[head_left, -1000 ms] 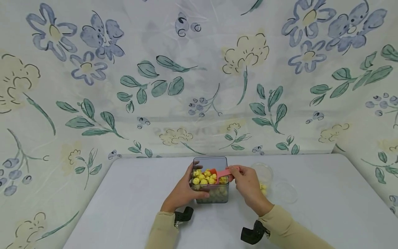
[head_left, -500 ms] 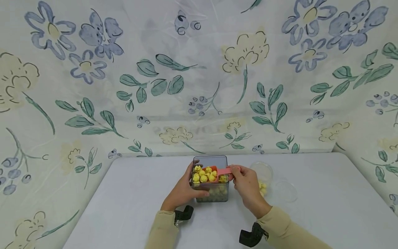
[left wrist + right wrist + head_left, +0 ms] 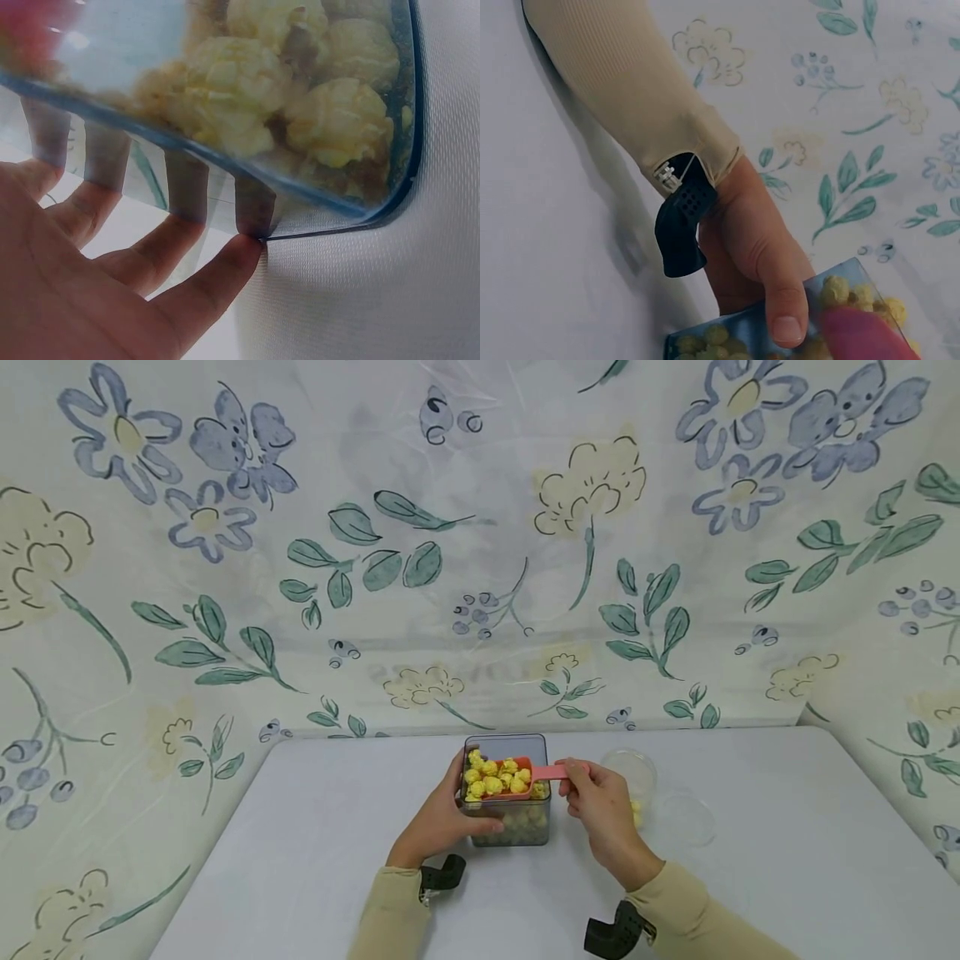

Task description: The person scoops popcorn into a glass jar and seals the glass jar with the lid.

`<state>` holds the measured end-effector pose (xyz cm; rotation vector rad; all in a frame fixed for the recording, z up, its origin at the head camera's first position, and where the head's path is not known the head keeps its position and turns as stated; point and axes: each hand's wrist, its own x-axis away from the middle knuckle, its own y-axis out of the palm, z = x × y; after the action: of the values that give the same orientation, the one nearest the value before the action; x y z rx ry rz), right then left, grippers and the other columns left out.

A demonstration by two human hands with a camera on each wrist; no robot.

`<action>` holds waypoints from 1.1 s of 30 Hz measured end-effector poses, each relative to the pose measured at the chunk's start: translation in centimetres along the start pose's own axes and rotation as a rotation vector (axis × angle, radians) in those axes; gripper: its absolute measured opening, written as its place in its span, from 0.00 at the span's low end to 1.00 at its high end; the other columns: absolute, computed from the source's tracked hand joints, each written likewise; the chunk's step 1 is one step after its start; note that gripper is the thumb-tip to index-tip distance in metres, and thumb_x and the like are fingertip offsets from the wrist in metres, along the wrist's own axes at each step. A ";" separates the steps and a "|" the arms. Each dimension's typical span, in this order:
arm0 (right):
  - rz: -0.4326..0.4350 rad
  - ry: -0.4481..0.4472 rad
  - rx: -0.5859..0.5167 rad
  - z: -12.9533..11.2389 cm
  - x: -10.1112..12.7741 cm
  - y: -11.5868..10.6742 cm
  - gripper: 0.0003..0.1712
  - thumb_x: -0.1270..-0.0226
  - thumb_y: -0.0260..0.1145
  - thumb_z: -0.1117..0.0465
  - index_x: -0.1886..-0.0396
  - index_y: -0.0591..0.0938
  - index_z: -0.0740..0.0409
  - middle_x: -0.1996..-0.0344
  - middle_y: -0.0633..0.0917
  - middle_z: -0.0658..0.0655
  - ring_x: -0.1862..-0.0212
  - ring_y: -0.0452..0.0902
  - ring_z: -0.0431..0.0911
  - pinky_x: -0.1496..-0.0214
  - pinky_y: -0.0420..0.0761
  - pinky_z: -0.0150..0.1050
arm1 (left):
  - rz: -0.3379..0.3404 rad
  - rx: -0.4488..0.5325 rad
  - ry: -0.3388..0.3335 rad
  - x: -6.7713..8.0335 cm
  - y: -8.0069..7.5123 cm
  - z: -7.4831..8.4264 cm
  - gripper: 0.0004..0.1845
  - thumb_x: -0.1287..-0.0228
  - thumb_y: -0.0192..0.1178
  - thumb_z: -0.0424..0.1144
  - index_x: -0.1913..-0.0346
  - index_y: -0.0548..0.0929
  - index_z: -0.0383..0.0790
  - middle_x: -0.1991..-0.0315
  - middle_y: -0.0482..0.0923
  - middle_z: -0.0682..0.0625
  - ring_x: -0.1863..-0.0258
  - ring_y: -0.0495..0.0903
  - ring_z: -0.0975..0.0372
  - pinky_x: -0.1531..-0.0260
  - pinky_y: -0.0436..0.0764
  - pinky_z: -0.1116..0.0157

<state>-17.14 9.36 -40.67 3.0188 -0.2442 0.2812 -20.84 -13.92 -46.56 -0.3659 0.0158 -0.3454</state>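
Note:
A tinted see-through container (image 3: 512,828) stands on the table, filled with yellow popcorn (image 3: 232,82). My left hand (image 3: 435,823) grips it from the left, thumb across the front wall and fingers along the side; the right wrist view shows this same hand (image 3: 754,247) from the other side. With fingers and thumb, my right hand (image 3: 606,814) pinches the handle of a pink scoop (image 3: 550,772). The scoop's bowl, heaped with popcorn, lies level at the container's mouth. In the right wrist view the scoop (image 3: 866,337) is a blurred pink shape at the bottom.
Behind my right hand stands a round clear tub (image 3: 630,766) with some popcorn in it, partly hidden. A clear round lid (image 3: 688,821) lies to its right on the white table (image 3: 300,852). A floral sheet (image 3: 480,543) hangs behind the table.
The scoop has gone from tilted into the popcorn to level and heaped at the mouth. My right hand first shifted slightly left, then back right. The left hand stays on the container.

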 end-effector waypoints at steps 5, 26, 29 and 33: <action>-0.003 -0.009 -0.013 0.0 0.1 0.1 0.18 0.18 0.53 0.61 0.45 0.79 0.72 0.75 0.75 0.52 0.76 0.61 0.41 0.75 0.65 0.29 | -0.006 0.012 0.013 -0.1 0.0 0.0 0.68 0.56 0.83 0.48 0.18 0.44 0.53 0.23 0.57 0.49 0.26 0.60 0.51 0.32 0.64 0.45; -0.022 0.048 0.001 -0.4 0.2 1.1 0.17 0.20 0.55 0.61 0.47 0.82 0.70 0.76 0.72 0.52 0.76 0.61 0.41 0.75 0.66 0.30 | -0.015 0.045 0.060 -0.3 -0.1 -0.1 0.65 0.54 0.83 0.44 0.19 0.47 0.57 0.27 0.62 0.54 0.33 0.68 0.56 0.33 0.68 0.49; -0.041 0.061 -0.034 -0.3 0.3 1.0 0.18 0.19 0.53 0.61 0.45 0.80 0.71 0.75 0.72 0.52 0.76 0.61 0.40 0.75 0.65 0.30 | -0.008 0.037 0.048 -0.3 -0.1 -0.2 0.65 0.55 0.83 0.44 0.19 0.47 0.56 0.28 0.63 0.53 0.33 0.68 0.55 0.34 0.68 0.47; -0.061 0.075 -0.090 -0.2 0.4 0.8 0.20 0.18 0.51 0.61 0.42 0.78 0.72 0.75 0.72 0.52 0.76 0.60 0.39 0.76 0.62 0.29 | -0.005 0.024 0.040 -0.2 0.0 -0.2 0.66 0.55 0.83 0.46 0.19 0.47 0.55 0.28 0.63 0.53 0.32 0.66 0.54 0.33 0.66 0.45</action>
<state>-16.94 8.52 -40.34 2.9134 -0.1536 0.3669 -21.06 -13.92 -46.73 -0.3355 0.0501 -0.3572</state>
